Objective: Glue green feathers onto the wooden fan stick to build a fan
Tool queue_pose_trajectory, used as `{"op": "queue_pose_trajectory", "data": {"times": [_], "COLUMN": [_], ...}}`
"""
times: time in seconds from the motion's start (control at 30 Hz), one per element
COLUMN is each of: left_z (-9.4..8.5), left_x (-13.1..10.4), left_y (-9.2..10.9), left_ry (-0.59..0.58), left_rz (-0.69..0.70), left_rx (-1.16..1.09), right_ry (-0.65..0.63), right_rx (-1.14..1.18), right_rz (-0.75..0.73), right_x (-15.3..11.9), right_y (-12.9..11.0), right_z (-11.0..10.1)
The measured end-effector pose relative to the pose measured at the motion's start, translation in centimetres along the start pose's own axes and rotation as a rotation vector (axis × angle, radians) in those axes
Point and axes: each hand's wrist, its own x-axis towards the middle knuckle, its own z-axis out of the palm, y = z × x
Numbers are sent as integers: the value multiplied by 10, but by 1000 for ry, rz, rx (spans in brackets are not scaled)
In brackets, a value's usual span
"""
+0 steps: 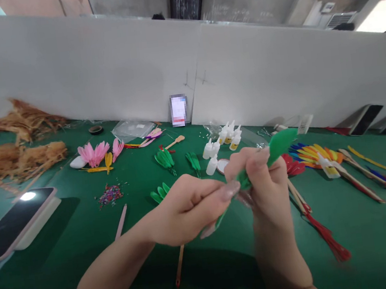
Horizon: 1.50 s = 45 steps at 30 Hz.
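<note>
A green feather (282, 143) is held between my two hands above the green table. My right hand (265, 173) pinches it near its broad end, which sticks out to the upper right. With thumb and fingers closed, my left hand (193, 205) grips the thin lower part; the tip of that part is mostly hidden. Behind my left hand lie green feathers (157, 195), partly covered, with a thin wooden stick (180, 263) showing below. Two more bunches of green feathers, one on the left (165, 161) and one on the right (193, 162), rest farther back.
Several small glue bottles (227, 133) stand behind my hands. Pink feathers (94, 153), a bead pile (110, 194), a pen (121, 221) and a lit phone (16, 222) lie left. Yellow-orange feathers (316, 155) and a red tassel (327, 236) lie right. A white partition (81, 69) closes the back.
</note>
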Motion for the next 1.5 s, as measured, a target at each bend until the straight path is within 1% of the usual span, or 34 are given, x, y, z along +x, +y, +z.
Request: {"op": "queue_pose_trajectory", "data": {"times": [0.13,0.17,0.23,0.3,0.5,0.63,0.73,0.8,0.87,0.93,1.0,1.17,1.27,1.33,1.4,1.5], "left_z": [7,9,9,8,-6,-13,-16,-16,-15,-14,-14,-12,-9,-7,-6,-6], "left_x": [1,2,2,2,3,2,1,1,2,4,5,4,3,2,0,-2], "left_y": [-3,-3,-3,-2,-1,-2,-4,-5,-7,-8,-9,-11,-15,-16,-15,-10], "left_ry": [245,291,339,329,156,86,65,68,78,85,95,132,168,204,248,354], "left_rz": [95,112,131,145,174,238,279,308,374,455,517,595,663,724,783,831], "left_rx": [158,197,239,275,408,628,836,988,1122,1195,1218,1305,1371,1323,1215,1041], "right_ry": [85,106,136,150,158,151,157,160,146,127,111,36,35,71,113,160], "right_rx": [12,-1,-24,-34,-49,-150,-241,-289,-323,-343,-352,-420,-455,-463,-462,-412], "right_rz": [-32,-39,-44,-41,-61,-155,-241,-274,-282,-276,-259,-160,-117,-104,-100,-82], "right_x": [2,2,1,1,1,2,2,2,2,2,2,3,3,3,4,5], "right_y": [-1,0,0,0,-5,-8,-7,-6,-5,-6,-7,-9,-8,-8,-9,-13], "right_z": [1,1,1,0,1,3,3,3,2,3,3,4,5,5,3,1]}}
